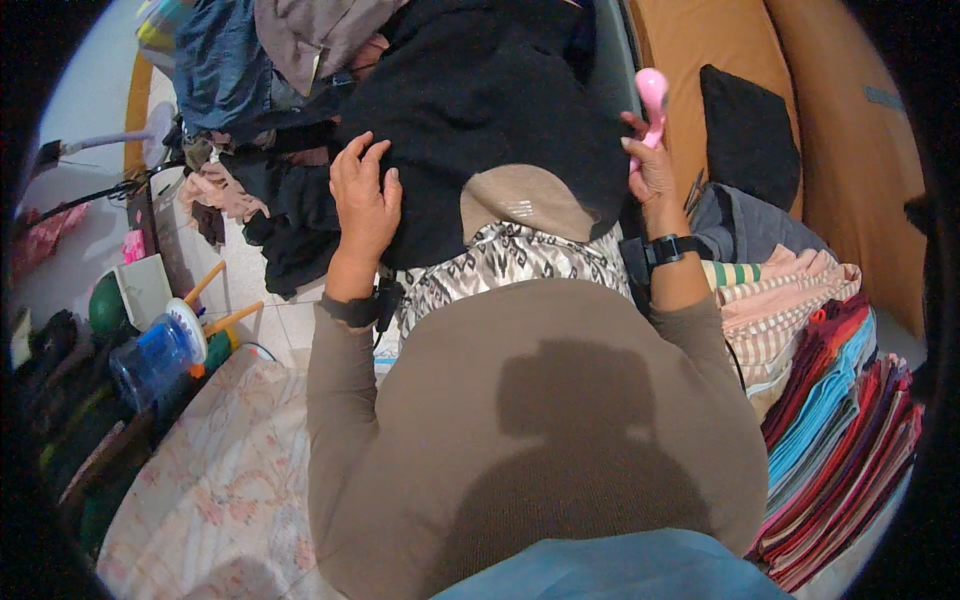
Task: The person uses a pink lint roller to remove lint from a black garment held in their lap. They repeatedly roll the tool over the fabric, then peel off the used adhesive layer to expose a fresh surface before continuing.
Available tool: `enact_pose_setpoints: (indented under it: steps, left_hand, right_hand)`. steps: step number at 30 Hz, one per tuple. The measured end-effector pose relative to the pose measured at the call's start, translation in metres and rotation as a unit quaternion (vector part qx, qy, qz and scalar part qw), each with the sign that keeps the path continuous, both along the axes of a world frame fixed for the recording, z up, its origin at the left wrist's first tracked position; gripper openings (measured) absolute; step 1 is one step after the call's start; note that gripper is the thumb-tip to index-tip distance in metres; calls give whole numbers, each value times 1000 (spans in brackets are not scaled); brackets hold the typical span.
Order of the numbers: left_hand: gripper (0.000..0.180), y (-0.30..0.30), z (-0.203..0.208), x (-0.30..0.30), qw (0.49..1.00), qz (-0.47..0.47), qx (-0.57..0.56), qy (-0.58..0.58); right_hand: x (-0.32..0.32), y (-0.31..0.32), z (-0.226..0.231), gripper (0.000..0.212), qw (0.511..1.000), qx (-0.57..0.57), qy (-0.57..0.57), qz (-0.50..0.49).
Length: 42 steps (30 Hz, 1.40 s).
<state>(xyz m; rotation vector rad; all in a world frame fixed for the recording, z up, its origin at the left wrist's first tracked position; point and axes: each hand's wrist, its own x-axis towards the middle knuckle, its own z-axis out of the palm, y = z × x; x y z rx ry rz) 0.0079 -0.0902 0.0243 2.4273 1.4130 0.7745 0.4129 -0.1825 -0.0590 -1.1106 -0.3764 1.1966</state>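
Observation:
A large black fabric garment (pixel 480 95) is spread in front of me, its near part over my lap. My left hand (pixel 365 200) lies on its left side with the fingers apart, holding nothing. On the right, my right hand (pixel 653 180) is wrapped round the handle of a pink handheld tool (pixel 653 90), with the rounded end pointing up. What kind of tool it is does not show. A beige cloth piece (pixel 525 195) with a pale printed mark rests on the near edge of the black fabric, above my patterned trousers (pixel 440 285).
Folded textiles (pixel 835 430) are stacked at the right. A black square cloth (pixel 750 135) lies on a brown padded surface (pixel 690 50). Jeans (pixel 220 70) and other clothes heap at the far left. Nearer stand a blue clear container (pixel 150 365) and a white-topped stool with wooden legs (pixel 188 330).

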Motion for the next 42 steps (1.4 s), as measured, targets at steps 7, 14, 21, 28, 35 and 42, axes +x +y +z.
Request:
enact_pose_setpoints:
  steps: [7,14,21,28,35,42]
  left_hand:
    - [36,-3,-3,1,1000,13,-5,21]
    - [37,4,2,1,1000,-2,-15,27]
    - [23,22,22,17,998,-53,-7,-38]
    - [39,27,44,108,962,-184,-152,-131]
    - [49,3,28,157,964,-225,-135,30]
    - [21,27,9,135,822,-145,-494,-243]
  right_hand:
    - [4,27,91,75,987,79,-131,-43]
    - [-48,-8,113,49,920,52,-218,320]
    - [-40,-47,99,48,926,11,-167,340]
    - [-22,-37,78,31,996,71,-15,43]
    - [-3,6,24,58,997,-1,-75,-21]
    - [3,59,-33,35,991,-92,-86,39]
